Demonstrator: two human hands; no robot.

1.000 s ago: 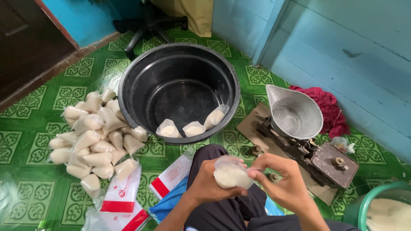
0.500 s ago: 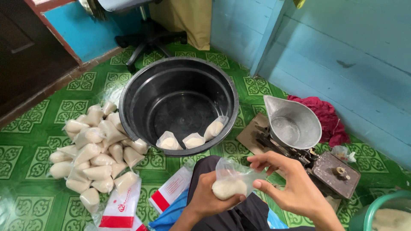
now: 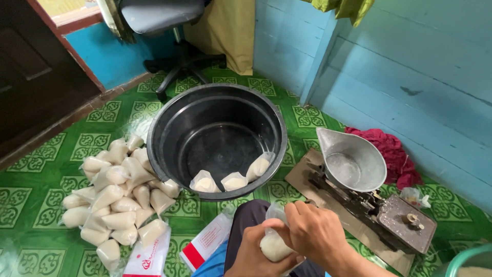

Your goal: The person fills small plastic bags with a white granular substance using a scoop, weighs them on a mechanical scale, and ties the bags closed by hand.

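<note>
Both hands hold one small clear plastic bag of white grain (image 3: 274, 245) low in the middle of the view, over my lap. My left hand (image 3: 256, 254) cups the bag from below. My right hand (image 3: 312, 233) grips the bag's top, fingers closed around its neck. Just beyond them stands a large black basin (image 3: 169, 133) with three filled bags (image 3: 234, 181) leaning against its near inside wall. A heap of several filled bags (image 3: 115, 192) lies on the green patterned floor to the left.
A balance scale with a metal scoop pan (image 3: 351, 164) sits on a board at right, a red cloth (image 3: 394, 151) behind it. Red-and-white packets (image 3: 205, 241) lie by my knee. An office chair (image 3: 174, 31) and blue wooden walls stand behind; a green bucket rim (image 3: 469, 259) is at bottom right.
The view tilted up and moved closer to the basin. My hands dropped lower in view, and my right hand closed over the top of the bag.
</note>
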